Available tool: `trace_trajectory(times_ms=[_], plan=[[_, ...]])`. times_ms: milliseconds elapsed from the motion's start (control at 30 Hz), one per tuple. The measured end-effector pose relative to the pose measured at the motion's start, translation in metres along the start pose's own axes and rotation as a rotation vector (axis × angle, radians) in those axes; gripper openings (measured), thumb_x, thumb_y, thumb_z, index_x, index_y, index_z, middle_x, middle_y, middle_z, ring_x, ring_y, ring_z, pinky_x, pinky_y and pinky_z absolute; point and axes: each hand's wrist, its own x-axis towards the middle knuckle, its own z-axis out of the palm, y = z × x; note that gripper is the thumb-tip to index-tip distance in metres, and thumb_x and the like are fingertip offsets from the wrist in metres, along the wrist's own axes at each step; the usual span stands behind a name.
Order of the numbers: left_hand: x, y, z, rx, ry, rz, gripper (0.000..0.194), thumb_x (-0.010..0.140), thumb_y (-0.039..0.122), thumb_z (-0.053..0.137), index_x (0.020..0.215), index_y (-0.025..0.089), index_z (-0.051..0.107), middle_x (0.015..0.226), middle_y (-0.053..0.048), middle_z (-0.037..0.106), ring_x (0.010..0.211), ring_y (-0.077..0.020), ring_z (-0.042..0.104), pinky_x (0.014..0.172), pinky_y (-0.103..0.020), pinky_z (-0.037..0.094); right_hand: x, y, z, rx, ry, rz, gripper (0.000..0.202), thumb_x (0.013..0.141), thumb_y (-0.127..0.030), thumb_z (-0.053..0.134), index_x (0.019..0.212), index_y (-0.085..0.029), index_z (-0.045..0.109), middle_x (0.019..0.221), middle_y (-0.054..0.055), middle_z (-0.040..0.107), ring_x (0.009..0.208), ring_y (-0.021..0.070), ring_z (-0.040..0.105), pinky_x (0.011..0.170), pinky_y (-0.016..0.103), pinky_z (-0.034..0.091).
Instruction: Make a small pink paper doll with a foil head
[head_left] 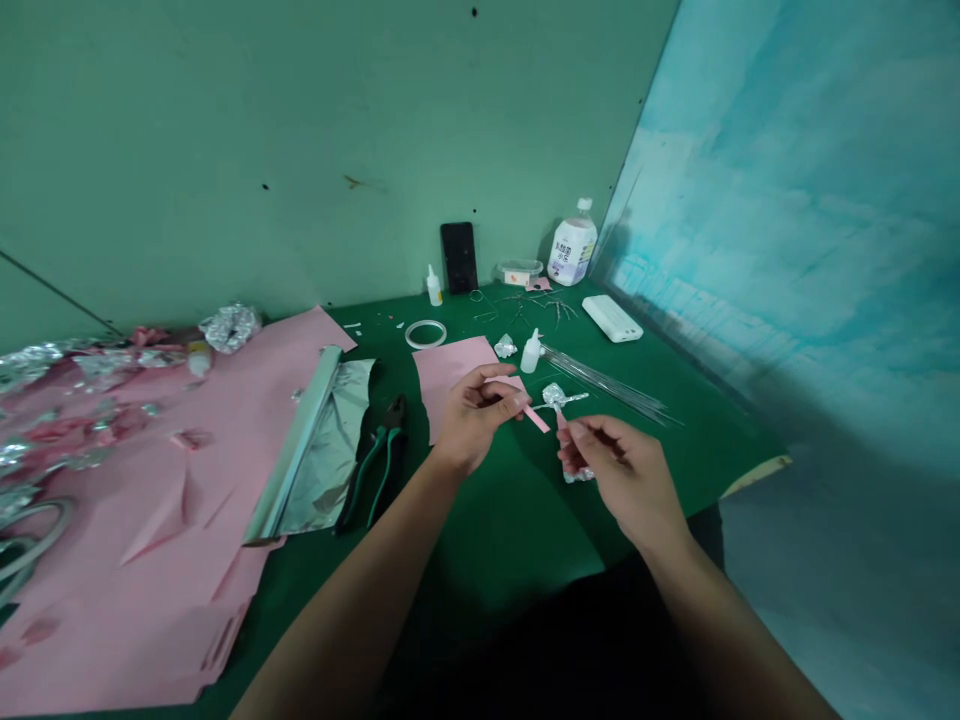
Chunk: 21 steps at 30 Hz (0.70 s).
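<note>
My left hand (480, 415) pinches a narrow pink paper strip (537, 419) between thumb and fingers, its free end pointing right. My right hand (626, 468) is closed on a small crumpled foil figure (554, 394), which has thin foil arms and pink paper on its lower part. More foil shows just under the right fingers. The strip's end lies close to the figure; whether they touch I cannot tell. Beneath the left hand is a square pink paper sheet (442, 370). A small white glue bottle (532, 352) and a crumpled foil piece (505, 346) stand beyond the hands.
Green-handled pliers (381, 450) and a foil roll (300, 440) lie left, beside large pink sheets (217, 560). Thin metal wires (607, 380), a white power bank (612, 318) and a tape ring (426, 334) lie farther back. A phone (459, 257) and plastic bottle (573, 250) stand by the wall.
</note>
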Motion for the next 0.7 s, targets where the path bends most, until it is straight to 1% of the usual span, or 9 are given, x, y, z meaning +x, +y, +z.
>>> trace_trajectory(times_ms=[100, 167, 233, 300, 333, 400, 467, 533, 700], plan=[[0.000, 0.001, 0.001, -0.007, 0.002, -0.006, 0.038, 0.063, 0.026, 0.088, 0.095, 0.020, 0.068, 0.066, 0.002, 0.071, 0.060, -0.0117, 0.064, 0.063, -0.028, 0.054, -0.003, 0.004, -0.005, -0.057, 0.003, -0.034, 0.033, 0.090, -0.043, 0.061, 0.069, -0.018, 0.060, 0.060, 0.001, 0.061, 0.048, 0.0102, 0.052, 0.046, 0.024, 0.041], [-0.001, 0.001, 0.001, -0.005, 0.004, -0.014, 0.039, 0.063, 0.026, 0.088, 0.095, 0.020, 0.068, 0.066, 0.002, 0.071, 0.060, -0.0120, 0.064, 0.063, -0.028, 0.054, -0.005, 0.006, -0.007, -0.037, -0.003, -0.068, 0.040, 0.093, -0.044, 0.057, 0.062, -0.019, 0.053, 0.053, -0.002, 0.053, 0.045, 0.0094, 0.046, 0.042, 0.024, 0.032], [-0.001, 0.000, 0.001, -0.003, 0.005, -0.019, 0.039, 0.062, 0.026, 0.089, 0.095, 0.020, 0.068, 0.066, 0.002, 0.071, 0.060, -0.0120, 0.064, 0.062, -0.028, 0.053, -0.007, 0.007, -0.006, 0.008, 0.016, -0.108, 0.047, 0.095, -0.045, 0.052, 0.056, -0.021, 0.046, 0.048, -0.003, 0.045, 0.043, 0.0098, 0.043, 0.043, 0.025, 0.031], [-0.001, -0.001, 0.001, -0.003, -0.005, -0.018, 0.039, 0.063, 0.026, 0.088, 0.096, 0.020, 0.068, 0.066, 0.002, 0.071, 0.060, -0.0121, 0.064, 0.062, -0.028, 0.053, -0.007, 0.005, -0.002, -0.023, 0.052, -0.145, 0.054, 0.095, -0.047, 0.050, 0.050, -0.021, 0.040, 0.044, -0.003, 0.041, 0.043, 0.0101, 0.042, 0.046, 0.026, 0.034], [-0.001, -0.002, 0.001, -0.004, -0.015, -0.018, 0.039, 0.064, 0.025, 0.088, 0.096, 0.020, 0.068, 0.066, 0.002, 0.071, 0.061, -0.0122, 0.065, 0.062, -0.027, 0.053, -0.006, 0.003, 0.000, -0.072, 0.055, -0.148, 0.054, 0.095, -0.049, 0.051, 0.049, -0.021, 0.041, 0.045, -0.003, 0.042, 0.043, 0.0102, 0.043, 0.048, 0.026, 0.036], [-0.002, -0.002, 0.002, -0.003, -0.045, -0.022, 0.038, 0.065, 0.024, 0.088, 0.097, 0.019, 0.068, 0.067, 0.002, 0.071, 0.062, -0.0123, 0.065, 0.063, -0.027, 0.053, -0.003, -0.001, 0.006, -0.163, 0.030, -0.118, 0.046, 0.090, -0.050, 0.058, 0.055, -0.021, 0.050, 0.049, -0.002, 0.049, 0.047, 0.0119, 0.048, 0.048, 0.026, 0.038], [-0.002, -0.002, 0.002, 0.008, -0.082, -0.023, 0.037, 0.066, 0.022, 0.087, 0.099, 0.019, 0.068, 0.068, 0.001, 0.072, 0.064, -0.0121, 0.066, 0.065, -0.026, 0.054, 0.000, -0.004, 0.013, -0.201, -0.018, -0.074, 0.032, 0.084, -0.050, 0.066, 0.072, -0.021, 0.062, 0.058, 0.000, 0.058, 0.056, 0.0154, 0.057, 0.049, 0.026, 0.040], [-0.002, -0.001, 0.003, 0.033, -0.111, -0.021, 0.037, 0.067, 0.020, 0.086, 0.099, 0.019, 0.069, 0.070, 0.000, 0.072, 0.066, -0.0119, 0.067, 0.067, -0.025, 0.054, 0.003, -0.004, 0.020, -0.195, -0.032, -0.067, 0.028, 0.083, -0.048, 0.068, 0.083, -0.020, 0.067, 0.064, 0.001, 0.062, 0.063, 0.0176, 0.062, 0.050, 0.026, 0.043], [-0.003, -0.002, 0.001, 0.063, -0.144, -0.055, 0.039, 0.070, 0.023, 0.085, 0.104, 0.018, 0.067, 0.075, -0.001, 0.073, 0.074, -0.0138, 0.068, 0.070, -0.027, 0.054, 0.004, 0.002, 0.028, -0.104, 0.005, -0.077, 0.030, 0.087, -0.046, 0.063, 0.080, -0.018, 0.069, 0.069, 0.004, 0.067, 0.059, 0.0144, 0.061, 0.050, 0.025, 0.044]])
